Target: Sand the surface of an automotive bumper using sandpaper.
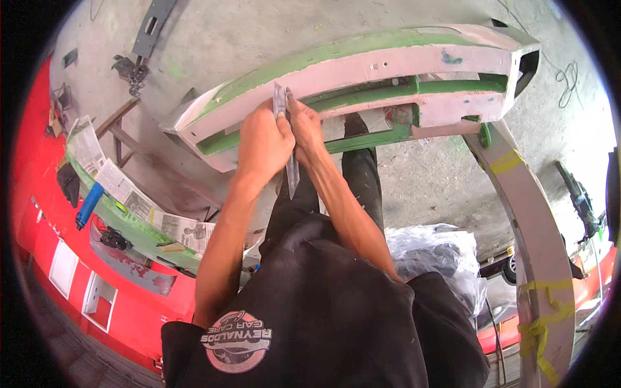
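A long, narrow grey strip (293,178) points away from my body; its exact kind is unclear, though it looks like a sanding strip or board seen nearly edge-on. My left hand (264,142) is closed around its upper part, thumb along the side. My right hand (305,127) grips it from the other side, the two hands nearly touching. Beneath and beyond them stretches a car bumper (349,68), coated in patchy pink and green with long openings. The strip's far tip overlaps the bumper's pink face in the picture; whether it touches is unclear.
Another bumper-like panel (540,226) with yellow tape curves down the right. At left, newspaper (126,191) and a blue cylindrical tool (89,204) lie on a green panel (145,223). Clear plastic sheeting (440,249) is bunched right of my legs. A dark metal bracket (152,29) lies on the concrete floor.
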`<action>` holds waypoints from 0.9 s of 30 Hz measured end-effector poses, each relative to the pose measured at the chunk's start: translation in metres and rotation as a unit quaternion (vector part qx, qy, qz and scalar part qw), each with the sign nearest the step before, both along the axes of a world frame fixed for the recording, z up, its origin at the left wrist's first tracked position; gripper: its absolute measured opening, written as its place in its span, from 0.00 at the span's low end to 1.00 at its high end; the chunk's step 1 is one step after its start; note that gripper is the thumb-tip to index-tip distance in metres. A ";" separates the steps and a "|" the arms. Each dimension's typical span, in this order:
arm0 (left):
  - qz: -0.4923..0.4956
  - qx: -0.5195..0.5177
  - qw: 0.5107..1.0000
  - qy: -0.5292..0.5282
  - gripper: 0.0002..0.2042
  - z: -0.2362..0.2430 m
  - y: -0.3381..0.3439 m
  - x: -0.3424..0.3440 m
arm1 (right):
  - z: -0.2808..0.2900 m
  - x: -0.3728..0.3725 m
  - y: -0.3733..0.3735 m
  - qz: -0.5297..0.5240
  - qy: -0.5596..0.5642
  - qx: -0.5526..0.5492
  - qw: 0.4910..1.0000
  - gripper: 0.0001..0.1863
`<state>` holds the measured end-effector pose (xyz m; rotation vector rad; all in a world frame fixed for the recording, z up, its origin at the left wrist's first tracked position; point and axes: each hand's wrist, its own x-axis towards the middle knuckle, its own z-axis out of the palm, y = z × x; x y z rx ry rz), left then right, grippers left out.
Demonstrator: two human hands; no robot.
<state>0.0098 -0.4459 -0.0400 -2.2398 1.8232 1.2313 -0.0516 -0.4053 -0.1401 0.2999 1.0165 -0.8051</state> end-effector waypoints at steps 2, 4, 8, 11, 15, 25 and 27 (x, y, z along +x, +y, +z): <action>-0.043 -0.008 0.999 0.005 0.07 0.002 -0.006 0.000 | 0.003 0.002 0.000 -0.043 -0.005 0.017 0.999 0.19; -0.135 0.013 0.990 -0.046 0.09 0.005 -0.010 -0.001 | -0.002 0.007 0.005 -0.057 -0.009 0.005 0.998 0.20; -0.169 -0.005 0.983 -0.066 0.12 0.013 0.001 0.003 | 0.001 0.015 0.008 -0.047 0.043 -0.034 0.997 0.20; -0.220 0.016 0.970 -0.102 0.16 0.019 0.005 0.006 | -0.016 0.015 0.018 0.007 0.087 -0.054 0.995 0.20; -0.190 -0.007 0.981 -0.048 0.18 0.021 0.012 0.029 | 0.015 0.003 0.005 0.062 0.138 -0.078 0.985 0.20; -0.065 -0.068 0.994 0.058 0.12 0.009 0.024 0.057 | 0.018 -0.003 0.019 0.061 0.360 -0.093 0.926 0.20; -0.052 -0.075 0.993 0.078 0.13 0.007 0.026 0.065 | 0.015 -0.003 0.020 0.032 0.375 -0.107 0.920 0.21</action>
